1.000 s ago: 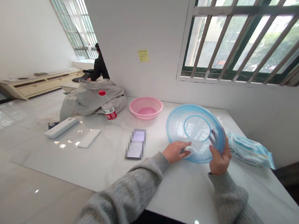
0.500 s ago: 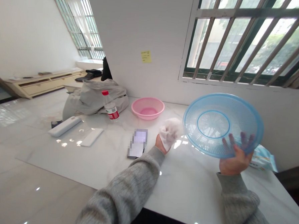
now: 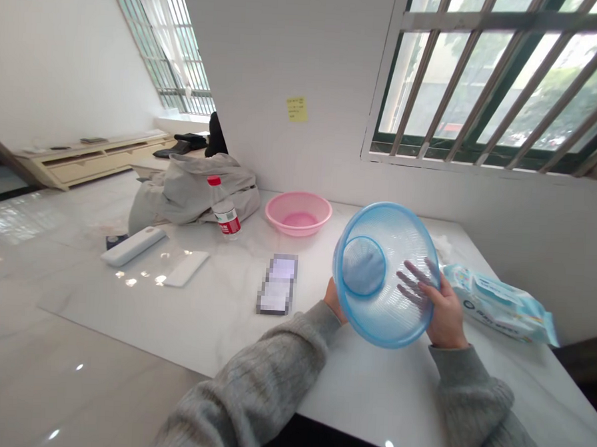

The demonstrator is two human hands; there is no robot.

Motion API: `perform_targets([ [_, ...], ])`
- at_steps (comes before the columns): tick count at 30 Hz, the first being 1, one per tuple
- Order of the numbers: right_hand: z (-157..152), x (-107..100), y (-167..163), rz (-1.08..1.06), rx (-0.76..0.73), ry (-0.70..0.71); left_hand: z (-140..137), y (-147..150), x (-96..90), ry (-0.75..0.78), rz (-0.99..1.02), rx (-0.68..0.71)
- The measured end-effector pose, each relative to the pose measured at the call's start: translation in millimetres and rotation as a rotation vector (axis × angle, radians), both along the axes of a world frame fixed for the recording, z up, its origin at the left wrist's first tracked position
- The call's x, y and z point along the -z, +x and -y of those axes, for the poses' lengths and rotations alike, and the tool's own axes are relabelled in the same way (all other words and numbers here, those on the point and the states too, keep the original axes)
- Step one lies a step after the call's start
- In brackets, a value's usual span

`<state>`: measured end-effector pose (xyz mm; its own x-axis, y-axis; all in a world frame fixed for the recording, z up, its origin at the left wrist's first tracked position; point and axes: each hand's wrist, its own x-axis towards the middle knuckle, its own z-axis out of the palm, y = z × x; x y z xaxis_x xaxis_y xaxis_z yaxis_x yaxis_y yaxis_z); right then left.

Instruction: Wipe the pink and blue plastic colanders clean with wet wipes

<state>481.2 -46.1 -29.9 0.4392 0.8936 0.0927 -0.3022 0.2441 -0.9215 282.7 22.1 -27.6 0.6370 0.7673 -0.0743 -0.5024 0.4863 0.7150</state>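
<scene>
A translucent blue plastic basket (image 3: 393,322) is held up tilted above the table. My right hand (image 3: 447,318) grips its right rim, thumb on the near side; the fingers show through the basket wall from behind. My left hand (image 3: 335,303) is behind the basket's left side, mostly hidden, with only part of it and the wrist in sight. A pale patch shows through the round base, where the crumpled white wipe (image 3: 363,265) in my left hand appears to be against the outside. The left fingers themselves are covered.
On the white table (image 3: 359,400) are a pink basin (image 3: 298,229), a phone (image 3: 278,286), a red-capped bottle (image 3: 225,213), a white case (image 3: 134,246) and a flat white piece (image 3: 187,269). A blue wipes pack (image 3: 499,304) and crumpled white tissue (image 3: 442,248) sit right. Grey cloth (image 3: 190,188) lies behind.
The basket has moved left and tilted, its base now turned left. My left hand with the white wipe has gone behind it. More of the wipes pack shows.
</scene>
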Motion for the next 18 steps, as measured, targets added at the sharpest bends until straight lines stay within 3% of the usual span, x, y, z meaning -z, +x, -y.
perform_targets([
  [5, -0.8, 2.0, 4.1, -0.025, 0.064, -0.086, 5.8, 0.5, -15.0, 0.018, 0.051, 0.060],
  [8, -0.4, 3.0, 8.7, -0.038, 0.017, -0.097, 7.2, 1.0, -18.9, 0.050, 0.055, 0.060],
  [14, -2.5, 6.4, 14.6, -0.145, -0.032, -0.005, 0.6, -3.2, -10.0, 0.101, 0.012, 0.003],
  [18, -2.7, 10.4, 11.7, 0.059, 0.084, 0.063, -9.5, -2.2, -0.6, 0.115, -0.004, -0.055],
])
